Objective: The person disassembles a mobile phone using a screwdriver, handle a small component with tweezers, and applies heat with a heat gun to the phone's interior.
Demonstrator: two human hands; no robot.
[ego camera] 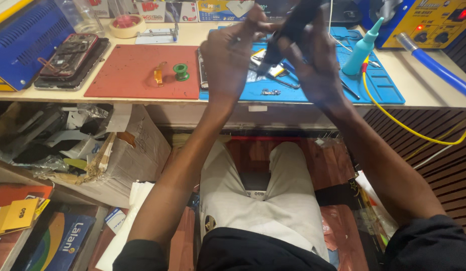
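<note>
A: Where the bench (424,95) runs across the top, what lies on it, biggest first?

B: A blue box (22,40) at the far left, a yellow station (434,22) at the far right. Then a red mat (127,75) and a blue mat (378,85), side by side and touching. A stack of phones (70,57) sits between the blue box and the red mat.

A: And the hands?

B: Both are raised over the blue mat. The right hand (318,65) is wrapped around a dark tool (293,27), its tip pointing down and left. The left hand (230,55) has fingers curled, thumb and fingertips pinched at the tool's upper side; whether it grips the tool or some small part I cannot tell.

A: Smaller things?

B: A teal bottle (361,50) stands just right of the right hand. A yellow cable (393,118) runs from near it off the bench edge, and a blue hose (439,68) comes from the station. A tape roll (126,25) lies behind the red mat. On that mat are a green spool (181,71) and an orange strip (158,74), just beside each other. Tiny parts (269,92) lie on the blue mat below the hands
</note>
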